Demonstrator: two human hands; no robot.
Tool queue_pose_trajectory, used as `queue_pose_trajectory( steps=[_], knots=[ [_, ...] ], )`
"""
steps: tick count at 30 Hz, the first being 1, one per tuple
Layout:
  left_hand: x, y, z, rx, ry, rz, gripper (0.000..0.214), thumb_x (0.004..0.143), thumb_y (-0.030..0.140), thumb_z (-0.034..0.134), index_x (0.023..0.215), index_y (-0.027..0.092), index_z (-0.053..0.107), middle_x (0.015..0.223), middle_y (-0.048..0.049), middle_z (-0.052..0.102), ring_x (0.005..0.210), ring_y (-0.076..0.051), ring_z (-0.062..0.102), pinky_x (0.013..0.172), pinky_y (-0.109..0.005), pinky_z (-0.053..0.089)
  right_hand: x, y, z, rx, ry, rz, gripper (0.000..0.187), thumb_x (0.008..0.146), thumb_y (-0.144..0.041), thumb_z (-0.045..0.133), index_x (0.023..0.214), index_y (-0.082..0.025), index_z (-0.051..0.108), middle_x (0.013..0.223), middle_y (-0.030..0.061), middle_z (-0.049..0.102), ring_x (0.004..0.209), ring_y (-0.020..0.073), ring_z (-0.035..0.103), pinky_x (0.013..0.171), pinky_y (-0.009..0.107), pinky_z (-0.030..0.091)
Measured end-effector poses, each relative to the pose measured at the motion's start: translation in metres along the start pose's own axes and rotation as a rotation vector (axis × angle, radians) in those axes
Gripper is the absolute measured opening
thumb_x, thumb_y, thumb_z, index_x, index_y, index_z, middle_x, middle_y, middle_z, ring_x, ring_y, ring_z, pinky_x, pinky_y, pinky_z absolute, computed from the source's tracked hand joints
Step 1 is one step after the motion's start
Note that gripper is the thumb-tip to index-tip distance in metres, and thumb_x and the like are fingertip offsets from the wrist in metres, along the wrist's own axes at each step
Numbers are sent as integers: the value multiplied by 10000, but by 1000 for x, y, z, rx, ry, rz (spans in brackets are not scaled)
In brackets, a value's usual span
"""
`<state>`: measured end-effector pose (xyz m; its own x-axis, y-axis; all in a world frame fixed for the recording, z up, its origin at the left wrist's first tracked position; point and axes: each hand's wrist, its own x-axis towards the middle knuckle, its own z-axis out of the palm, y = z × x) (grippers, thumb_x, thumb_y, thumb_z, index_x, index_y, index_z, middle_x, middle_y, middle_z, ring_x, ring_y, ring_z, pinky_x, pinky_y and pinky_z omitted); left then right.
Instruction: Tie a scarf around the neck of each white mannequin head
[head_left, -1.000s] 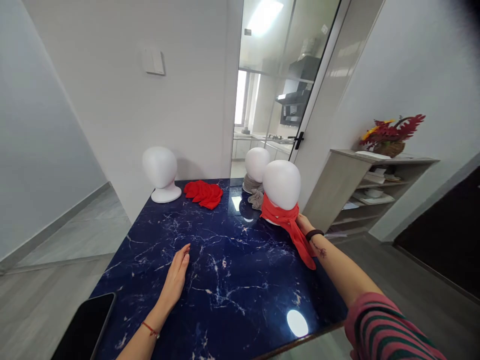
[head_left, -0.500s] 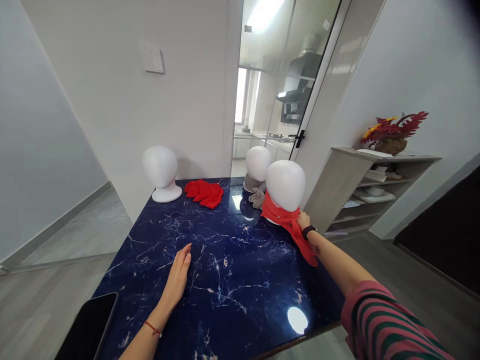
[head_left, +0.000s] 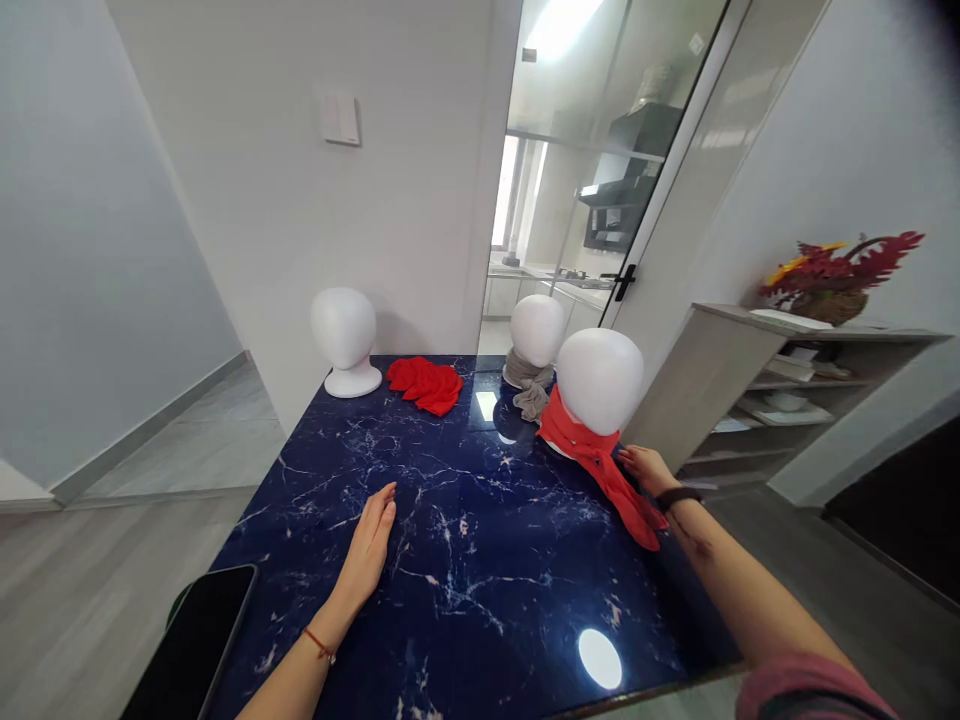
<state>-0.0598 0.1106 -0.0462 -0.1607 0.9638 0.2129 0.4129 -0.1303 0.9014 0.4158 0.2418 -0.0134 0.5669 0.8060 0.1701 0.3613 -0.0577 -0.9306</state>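
My left hand rests over the dark blue marbled table, its fingers stretched out and holding nothing. At the table's right side my right hand is just beside a white mannequin head, fingers extended and empty. A red scarf is wrapped round that head's neck, and its loose ends trail toward the right forearm. Behind it stands a second mannequin head with a knotted grey scarf at its neck. A bare third mannequin head stands at the far left beside a crumpled bright red cloth.
A black phone lies at the near left corner of the table. To the right is a grey shelf unit with a flower basket on top. A glass door leads to a kitchen behind the table.
My right hand has come away from the red scarf and drawn back to the right. The left hand stays in place on the table. The whole view has shifted slightly.
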Motion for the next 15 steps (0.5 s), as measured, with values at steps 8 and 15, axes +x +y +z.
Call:
queue_pose_trajectory(
  steps=[8, 15],
  knots=[
    [-2, 7, -1, 135, -103, 59, 290, 875, 402, 459, 1044, 232, 621, 962, -50, 703, 916, -214, 659, 851, -372, 515, -86, 5, -13, -214, 213, -438, 367, 806, -471, 498, 1012, -167, 511, 822, 88, 581, 702, 222, 561, 691, 371, 461],
    [-9, 11, 2, 347, -135, 248, 276, 874, 262, 451, 1088, 227, 621, 916, -58, 695, 872, -213, 638, 799, -371, 522, -124, -43, 118, -150, -497, -751, 245, 899, -338, 469, 1102, -209, 517, 934, 76, 602, 839, 205, 598, 781, 349, 497]
  ],
)
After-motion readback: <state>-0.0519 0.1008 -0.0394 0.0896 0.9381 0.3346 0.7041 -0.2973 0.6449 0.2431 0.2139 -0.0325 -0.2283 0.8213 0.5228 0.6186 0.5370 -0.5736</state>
